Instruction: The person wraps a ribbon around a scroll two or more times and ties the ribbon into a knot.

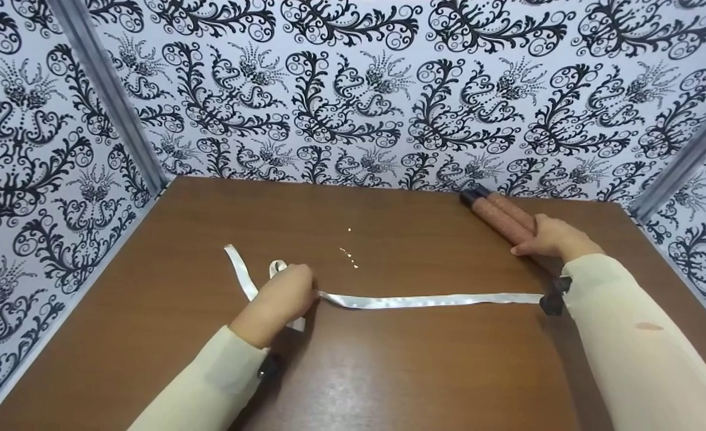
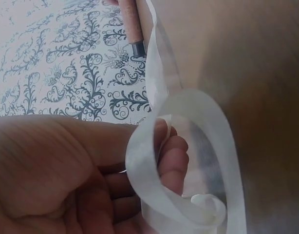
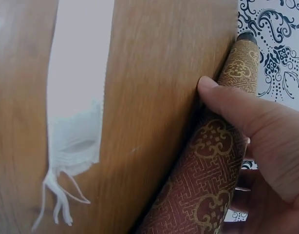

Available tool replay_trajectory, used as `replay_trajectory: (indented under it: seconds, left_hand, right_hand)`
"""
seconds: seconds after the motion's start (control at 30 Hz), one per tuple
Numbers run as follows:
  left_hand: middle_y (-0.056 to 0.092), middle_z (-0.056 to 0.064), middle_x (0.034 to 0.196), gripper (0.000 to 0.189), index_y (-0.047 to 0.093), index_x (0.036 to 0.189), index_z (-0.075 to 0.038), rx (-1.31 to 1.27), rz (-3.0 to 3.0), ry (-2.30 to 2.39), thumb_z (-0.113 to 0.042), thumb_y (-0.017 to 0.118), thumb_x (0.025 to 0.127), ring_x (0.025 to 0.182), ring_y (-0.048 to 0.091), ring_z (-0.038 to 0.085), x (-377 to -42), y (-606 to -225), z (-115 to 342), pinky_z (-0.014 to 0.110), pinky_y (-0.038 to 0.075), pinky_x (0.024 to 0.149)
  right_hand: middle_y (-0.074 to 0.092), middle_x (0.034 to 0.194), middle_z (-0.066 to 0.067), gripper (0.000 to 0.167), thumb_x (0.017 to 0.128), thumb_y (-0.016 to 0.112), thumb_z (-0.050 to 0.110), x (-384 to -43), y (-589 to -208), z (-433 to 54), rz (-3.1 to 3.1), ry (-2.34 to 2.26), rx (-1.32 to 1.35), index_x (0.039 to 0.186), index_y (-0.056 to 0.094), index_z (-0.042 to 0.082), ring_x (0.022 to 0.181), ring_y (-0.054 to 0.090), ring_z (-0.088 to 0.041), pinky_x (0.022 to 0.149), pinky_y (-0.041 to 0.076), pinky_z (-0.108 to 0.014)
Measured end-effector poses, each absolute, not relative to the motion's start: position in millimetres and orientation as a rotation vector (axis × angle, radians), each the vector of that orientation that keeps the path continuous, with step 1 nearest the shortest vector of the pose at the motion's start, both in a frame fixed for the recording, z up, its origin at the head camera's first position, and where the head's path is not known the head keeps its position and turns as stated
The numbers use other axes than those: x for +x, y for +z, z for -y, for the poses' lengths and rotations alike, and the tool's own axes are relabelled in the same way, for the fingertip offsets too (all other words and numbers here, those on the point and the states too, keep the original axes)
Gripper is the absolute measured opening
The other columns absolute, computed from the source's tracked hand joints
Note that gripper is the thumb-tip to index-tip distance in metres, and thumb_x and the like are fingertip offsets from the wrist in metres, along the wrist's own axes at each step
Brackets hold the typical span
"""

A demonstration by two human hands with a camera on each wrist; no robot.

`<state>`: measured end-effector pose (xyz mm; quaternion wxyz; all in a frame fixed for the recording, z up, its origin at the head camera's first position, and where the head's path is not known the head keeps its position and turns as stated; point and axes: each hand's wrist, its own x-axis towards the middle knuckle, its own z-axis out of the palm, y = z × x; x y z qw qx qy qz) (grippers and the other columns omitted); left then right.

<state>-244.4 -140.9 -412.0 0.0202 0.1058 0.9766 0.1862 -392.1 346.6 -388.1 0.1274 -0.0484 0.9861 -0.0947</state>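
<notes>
A white satin ribbon (image 1: 413, 301) lies stretched across the wooden table, its right part running close to the right wrist. Near its left part, my left hand (image 1: 284, 296) pinches it between thumb and fingers. The left wrist view shows a loose ribbon loop (image 2: 142, 161) standing in front of those fingers. Frayed threads hang from the ribbon's right end (image 3: 74, 136). At the table's right rear, my right hand (image 1: 556, 238) grips a reddish-brown, gold-patterned scroll (image 1: 499, 221), two rolls side by side with dark end knobs. Its thumb lies along the brocade (image 3: 208, 151); the other fingers are partly hidden.
The brown table (image 1: 413, 365) is bordered by white panels with black scrollwork (image 1: 353, 96) at the back and sides. Small bright specks (image 1: 349, 256) show on the tabletop behind the ribbon. A ribbon tail (image 1: 240, 272) trails to the left of the left hand.
</notes>
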Motion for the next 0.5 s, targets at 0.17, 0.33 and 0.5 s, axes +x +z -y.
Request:
replay_trajectory:
  seconds: [0.17, 0.33, 0.5]
  left_hand:
    - [0.065, 0.004, 0.066, 0.024, 0.065, 0.068, -0.008, 0.323, -3.026, 0.579, -0.006, 0.071, 0.091, 0.061, 0.051, 0.017, -244.9, -411.1, 140.0, 0.037, 0.05, 0.063]
    - [0.066, 0.005, 0.068, 0.022, 0.065, 0.069, -0.007, 0.328, -3.026, 0.579, -0.006, 0.071, 0.091, 0.061, 0.052, 0.018, -244.1, -411.9, 139.9, 0.037, 0.05, 0.063]
    - [0.069, 0.006, 0.07, 0.018, 0.071, 0.076, -0.005, 0.297, -2.982, 0.588, -0.003, 0.067, 0.093, 0.062, 0.055, 0.017, -242.9, -410.1, 138.7, 0.035, 0.051, 0.063]
  right_hand:
    - [0.048, 0.14, -0.042, 0.103, 0.085, 0.076, 0.057, -395.1, -385.5, -348.4, -2.896, -0.236, -0.119, 0.146, 0.033, -0.015, 0.128, 0.046, -0.063, 0.102, 0.034, -0.081]
    - [0.054, 0.133, -0.039, 0.096, 0.084, 0.076, 0.059, -394.6, -385.4, -348.8, -2.915, -0.206, -0.115, 0.14, 0.041, -0.01, 0.122, 0.05, -0.064, 0.097, 0.039, -0.08]
    - [0.057, 0.13, -0.036, 0.093, 0.084, 0.076, 0.059, -394.0, -386.8, -351.4, -2.922, -0.201, -0.116, 0.14, 0.042, -0.007, 0.12, 0.052, -0.062, 0.094, 0.042, -0.076]
